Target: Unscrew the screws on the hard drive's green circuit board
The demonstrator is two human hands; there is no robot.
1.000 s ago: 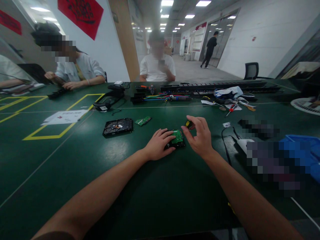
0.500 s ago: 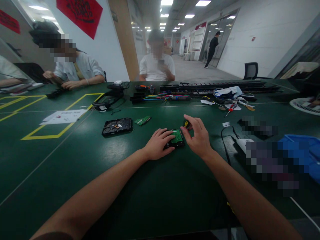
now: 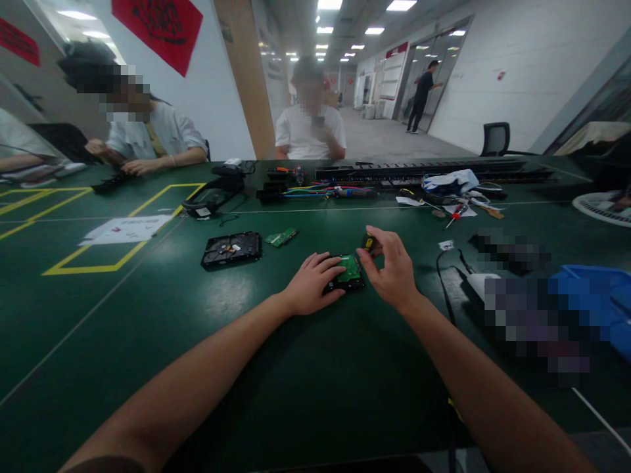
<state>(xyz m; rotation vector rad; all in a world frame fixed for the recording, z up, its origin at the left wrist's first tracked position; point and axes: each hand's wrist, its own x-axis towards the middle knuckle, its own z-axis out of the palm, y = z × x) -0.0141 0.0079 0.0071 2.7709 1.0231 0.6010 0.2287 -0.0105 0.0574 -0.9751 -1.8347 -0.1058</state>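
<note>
A hard drive with a green circuit board (image 3: 350, 268) lies on the green table (image 3: 315, 368) in front of me. My left hand (image 3: 314, 282) rests over its left part with fingers spread, the thumb along the near edge. Just right of the drive, my right hand (image 3: 389, 266) pinches a small black-and-yellow tool (image 3: 369, 243), perhaps a screwdriver handle; its lower end is too small to make out. To the left lie another black drive (image 3: 231, 249) and a loose green circuit board (image 3: 282, 237).
Cables and long black strips (image 3: 414, 172) line the far side. A red screwdriver (image 3: 457, 213) lies at the back right, with a blue tray (image 3: 599, 295) nearer right. Two people sit opposite; another stands by a glass door. White paper (image 3: 125, 230) lies left.
The fingers of my right hand have shifted slightly around the small tool. My left hand has stayed on the drive. The person in the background has turned and reaches towards the glass door.
</note>
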